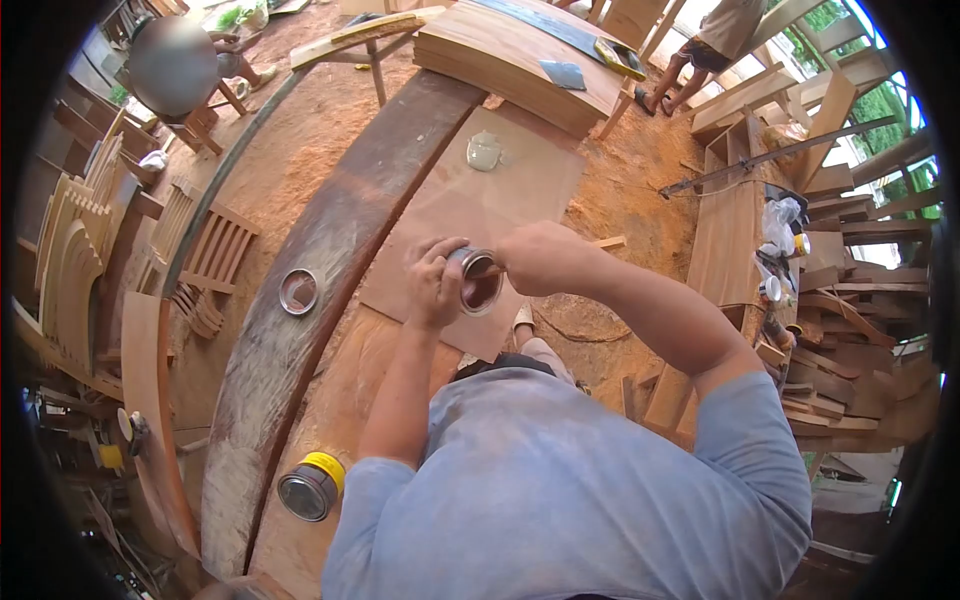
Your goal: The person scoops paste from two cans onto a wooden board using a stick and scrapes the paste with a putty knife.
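Observation:
An open metal can [480,284] with reddish-brown contents is tilted over a thin brown board. My left hand [436,284] is wrapped round the can's left side. At the can's upper right rim is my right hand [532,258], its fingers closed; what they hold is too small to make out. A pale blob of paste [484,151] lies on the thin board [470,205]. On the dark plank to the left sits a round lid [298,292]. A closed can with a yellow band [311,487] stands near my left elbow.
Stacked wooden panels [520,62] bear a saw [620,58] at the top. One person [715,45] stands at the upper right; another person [175,65] sits at the upper left. Curved wood pieces [75,270] lie left, timber and plastic bags [780,225] right.

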### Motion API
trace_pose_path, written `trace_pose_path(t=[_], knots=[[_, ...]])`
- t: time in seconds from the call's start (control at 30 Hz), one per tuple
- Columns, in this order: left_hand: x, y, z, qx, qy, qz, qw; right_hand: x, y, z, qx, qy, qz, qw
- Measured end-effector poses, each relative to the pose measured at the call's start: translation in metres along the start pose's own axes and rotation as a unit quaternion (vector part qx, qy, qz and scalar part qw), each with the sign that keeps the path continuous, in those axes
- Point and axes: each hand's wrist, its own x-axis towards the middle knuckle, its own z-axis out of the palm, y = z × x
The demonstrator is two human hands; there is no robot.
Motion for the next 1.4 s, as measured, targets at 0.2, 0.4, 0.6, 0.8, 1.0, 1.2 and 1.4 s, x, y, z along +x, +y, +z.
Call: trace_pose_path(t=[0.2,0.4,0.6,0.8,1.0,1.2,1.4], knots=[[0.003,-0.009,-0.006,-0.080,0.010,-0.039,0.996,-0.013,0.013,0.028,0.136,-0.023,0.044,0.989],[0.006,-0.013,-0.005,-0.140,0.007,-0.033,0.990,-0.017,0.007,0.044,0.222,-0.012,0.053,0.974],[0.006,-0.014,-0.007,-0.192,0.001,-0.069,0.979,-0.016,0.002,0.081,0.351,0.047,0.064,0.933],[0.010,-0.024,-0.012,-0.228,-0.017,-0.100,0.968,-0.028,-0.009,0.098,0.476,0.111,0.086,0.868],[0.004,-0.032,-0.017,-0.245,0.027,-0.134,0.960,-0.041,-0.014,0.102,0.570,0.088,0.161,0.801],[-0.010,-0.054,-0.018,-0.366,0.116,-0.223,0.896,-0.027,-0.012,0.123,0.650,0.110,0.127,0.741],[-0.039,-0.092,-0.012,-0.330,0.238,-0.349,0.844,-0.003,-0.019,0.138,0.543,0.200,0.111,0.808]])
